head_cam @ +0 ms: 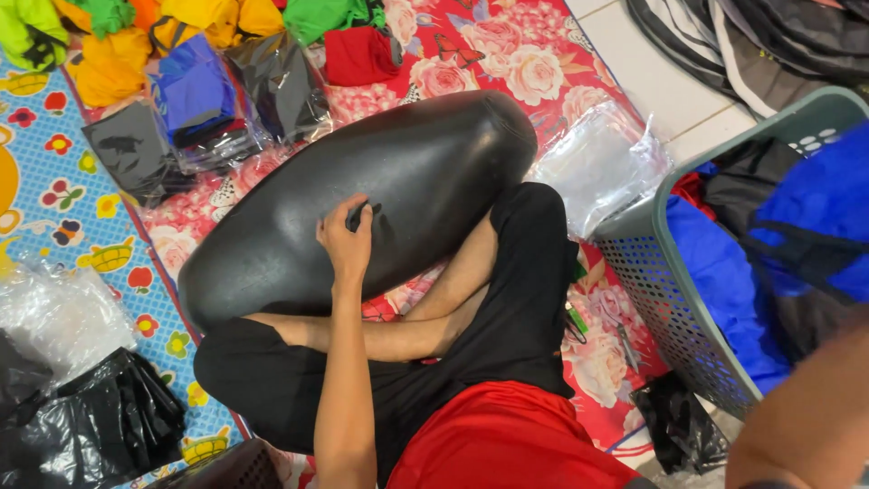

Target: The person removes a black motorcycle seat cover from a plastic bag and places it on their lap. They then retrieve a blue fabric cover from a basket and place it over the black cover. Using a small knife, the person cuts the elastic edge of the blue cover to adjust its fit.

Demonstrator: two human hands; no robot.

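A large, glossy black oval cushion-like form (398, 190) lies across my crossed legs in black trousers (516, 308). My left hand (347, 243) rests on its top side. The thumb and fingers pinch a small black item (359, 215) against the surface; whether this is a fold of the black cover or a loose piece I cannot tell. Of my right arm only the forearm (806, 426) shows at the lower right, near the basket. The hand itself is out of the picture.
A grey-green plastic basket (647, 272) with blue and black cloth stands at the right. Clear plastic bags (597, 163) lie beside it. Bagged black, blue, yellow, green and red garments (195, 91) lie at the top left on flowered mats. Black and clear bags (81, 407) lie at the lower left.
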